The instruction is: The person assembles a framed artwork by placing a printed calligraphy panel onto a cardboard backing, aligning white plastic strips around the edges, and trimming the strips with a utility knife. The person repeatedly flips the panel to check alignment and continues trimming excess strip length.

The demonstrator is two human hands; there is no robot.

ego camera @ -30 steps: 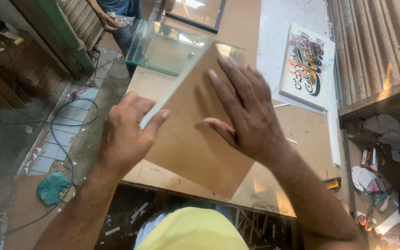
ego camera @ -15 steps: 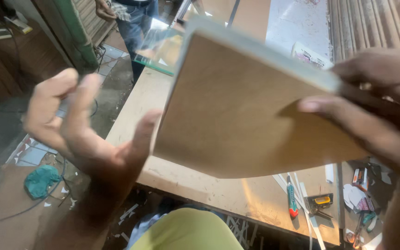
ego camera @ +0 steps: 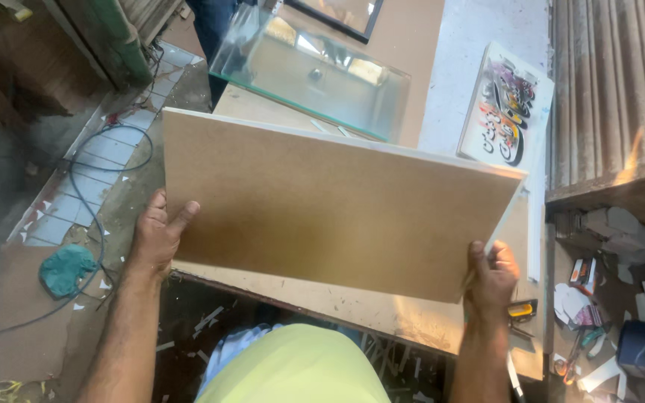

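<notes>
A large brown fibreboard panel (ego camera: 322, 201) with a white edge is held flat-side up over the workbench (ego camera: 412, 321). My left hand (ego camera: 157, 237) grips its lower left corner, thumb on top. My right hand (ego camera: 491, 275) grips its lower right corner, fingers wrapped around the white edge. The board hides most of the bench surface beneath it.
A sheet of glass (ego camera: 315, 71) lies on the bench beyond the board. A white picture panel with colourful lettering (ego camera: 508, 112) rests at the right. Another person's legs (ego camera: 214, 26) stand at the far end. A black cable (ego camera: 106, 216) and a teal cloth (ego camera: 65, 270) lie on the floor at left.
The board was tipped up close to the camera with my left hand off it; now it is level, held at both lower corners.
</notes>
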